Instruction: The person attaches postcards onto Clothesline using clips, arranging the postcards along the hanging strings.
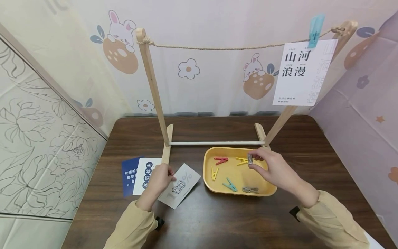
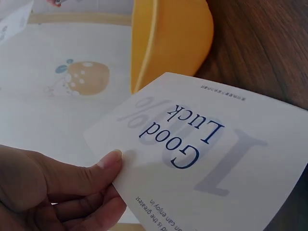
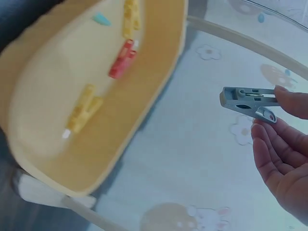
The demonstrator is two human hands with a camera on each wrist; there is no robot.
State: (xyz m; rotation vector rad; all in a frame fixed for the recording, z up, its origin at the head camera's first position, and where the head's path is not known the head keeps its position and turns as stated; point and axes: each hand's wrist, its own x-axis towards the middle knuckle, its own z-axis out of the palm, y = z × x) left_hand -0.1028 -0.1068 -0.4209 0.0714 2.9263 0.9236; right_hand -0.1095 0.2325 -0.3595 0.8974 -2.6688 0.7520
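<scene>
Between thumb and fingers, my left hand (image 1: 161, 177) pinches the edge of a white "Good Luck" card (image 1: 183, 186), whose print shows upside down in the left wrist view (image 2: 202, 139). My right hand (image 1: 275, 167) holds a grey clothespin (image 3: 248, 101) by its handle ends, above the yellow tray (image 1: 209, 185). In the tray lie a red clothespin (image 1: 221, 160), yellow clothespins (image 1: 214, 173), a teal clothespin (image 1: 230, 185) and grey clothespins (image 1: 250, 190). A white card with Chinese print (image 1: 295, 86) hangs from the rope (image 1: 217, 48) by a blue clothespin (image 1: 316, 31).
A wooden frame (image 1: 152, 83) with a white crossbar (image 1: 214, 143) stands at the back of the brown table (image 1: 214, 221). Left of it lie a blue card (image 1: 129, 173) and a white card (image 1: 140, 173), overlapping. Behind hangs a patterned curtain (image 1: 202, 90).
</scene>
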